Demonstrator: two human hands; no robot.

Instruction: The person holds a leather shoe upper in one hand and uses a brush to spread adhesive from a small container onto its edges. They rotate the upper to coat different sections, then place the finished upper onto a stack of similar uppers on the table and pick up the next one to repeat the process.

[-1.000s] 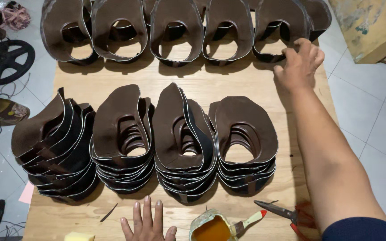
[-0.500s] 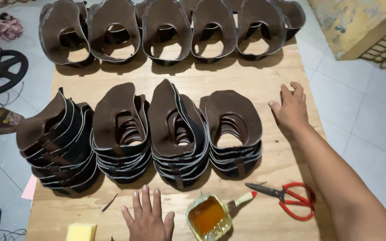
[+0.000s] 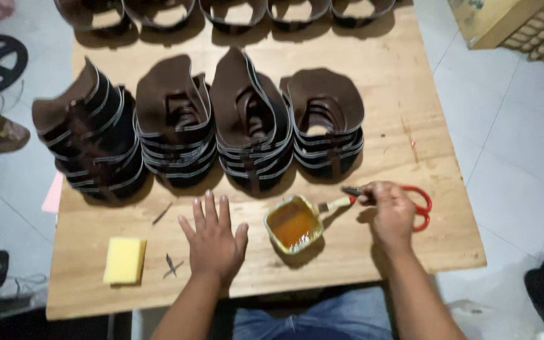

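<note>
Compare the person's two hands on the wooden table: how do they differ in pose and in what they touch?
The left hand lies flat, palm down, fingers spread, holding nothing; the right hand is curled, pinching the small brush. The left hand rests on bare wood; the right hand lies over the red-handled scissors. Both sit beside the glue tub.

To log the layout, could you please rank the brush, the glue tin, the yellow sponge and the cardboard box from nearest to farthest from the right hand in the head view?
1. Brush: at the right hand's fingers.
2. Glue tin: just to its left.
3. Yellow sponge: far left, near table edge.
4. Cardboard box: top right, on the floor.
</note>
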